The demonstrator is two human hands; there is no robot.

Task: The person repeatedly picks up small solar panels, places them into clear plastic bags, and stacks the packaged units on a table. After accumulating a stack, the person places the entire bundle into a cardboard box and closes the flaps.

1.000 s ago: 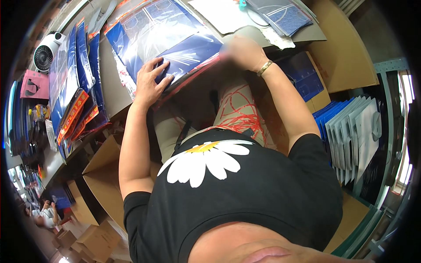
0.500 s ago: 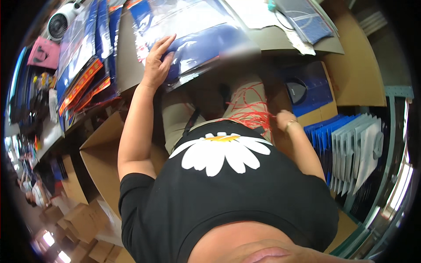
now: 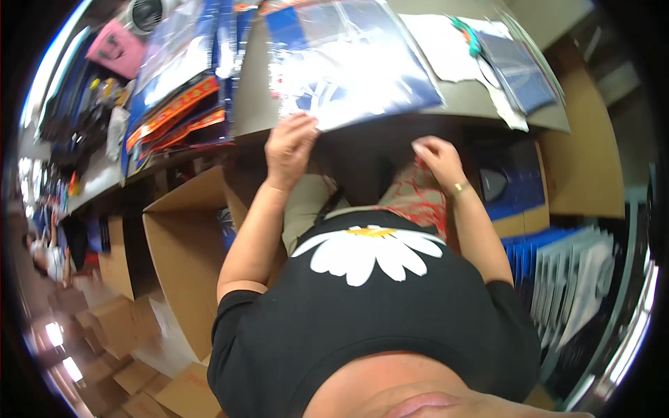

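A flat blue-and-white package in a shiny clear plastic bag (image 3: 355, 66) lies on the table, its near edge at the table's front. At its near left corner is my left hand (image 3: 288, 150), fingers bent together on the bag's corner; the glare hides exactly how they grip. My right hand (image 3: 440, 164) hangs just in front of the table edge, thumb and fingers pinched, with a thin red string (image 3: 419, 164) under the fingertips. More red strings (image 3: 418, 205) lie in a tangle across my right thigh.
Bagged blue packages with orange headers (image 3: 178, 108) are stacked at the left. Green-handled scissors (image 3: 468, 38) lie on white material at the right. An open cardboard box (image 3: 185, 240) stands left of my legs. Blue and grey folders (image 3: 564, 272) stand at the right.
My right hand has risen from the strings on my thigh towards the table edge. My left hand has gone from lying flat on the package to its near corner, fingers now bent.
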